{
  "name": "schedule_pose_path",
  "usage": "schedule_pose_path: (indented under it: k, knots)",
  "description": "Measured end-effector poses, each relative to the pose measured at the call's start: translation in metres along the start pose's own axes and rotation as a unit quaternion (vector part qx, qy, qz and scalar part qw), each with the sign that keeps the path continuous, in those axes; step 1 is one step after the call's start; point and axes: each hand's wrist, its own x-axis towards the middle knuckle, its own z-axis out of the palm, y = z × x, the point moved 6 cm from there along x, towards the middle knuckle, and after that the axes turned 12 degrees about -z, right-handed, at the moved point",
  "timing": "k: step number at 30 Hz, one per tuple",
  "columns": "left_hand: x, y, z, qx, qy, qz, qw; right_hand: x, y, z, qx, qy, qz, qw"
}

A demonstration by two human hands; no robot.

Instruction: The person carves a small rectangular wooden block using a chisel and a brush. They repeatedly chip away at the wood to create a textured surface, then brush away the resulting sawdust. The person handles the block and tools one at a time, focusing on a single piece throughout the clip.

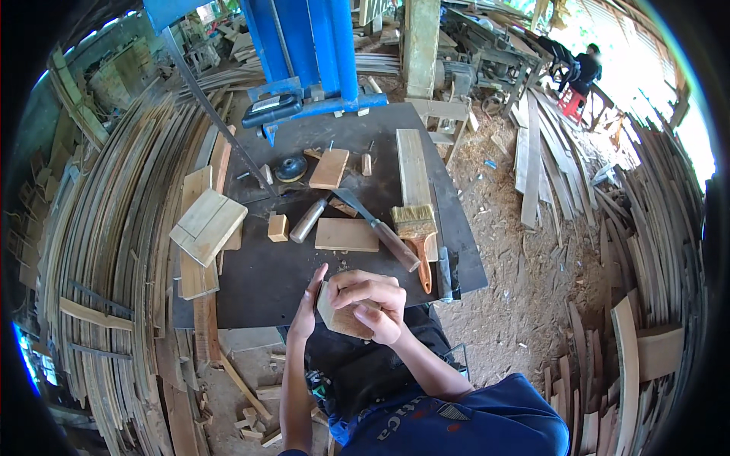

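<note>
My left hand (pixel 308 308) grips the left side of a small tan wooden block (pixel 342 323) at the table's front edge, while my right hand (pixel 376 304) curls over its top and right side. Just beyond them on the dark table (pixel 274 289) lie two wood-handled bladed tools (pixel 395 247), a flat wooden piece (pixel 346 234), a small wooden cube (pixel 277 226) and a wide paintbrush (pixel 422 251). Farther back are a reddish board (pixel 328 169), a black disc (pixel 291 169) and a long pale plank (pixel 412 167). Several stacked boards (pixel 205 228) sit at the left.
A blue machine (pixel 296 53) with a blade stands at the back. Long timber piles flank both sides (pixel 114 228). Sawdust and scraps cover the floor (pixel 509 304) right of the table. Another person (pixel 585 76) sits on a red stool at the back right.
</note>
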Motion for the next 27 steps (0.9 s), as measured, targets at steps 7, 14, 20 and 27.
schedule_pose_path:
  k: [7,14,20,27]
  knots:
    - [0.001,0.007,0.005,-0.027,-0.008,0.007,1.000,-0.002,0.001,-0.003,-0.004,0.002,-0.013,1.000]
    - [-0.003,0.031,0.016,-0.007,0.012,0.023,1.000,-0.001,0.004,-0.003,0.000,-0.001,0.005,1.000]
    - [-0.036,0.113,0.064,0.061,0.012,0.198,0.978,-0.010,0.021,-0.012,0.059,0.053,0.124,0.989]
    - [-0.004,0.060,0.033,0.031,0.014,0.071,0.997,-0.021,0.025,-0.033,0.037,0.084,0.106,0.990]
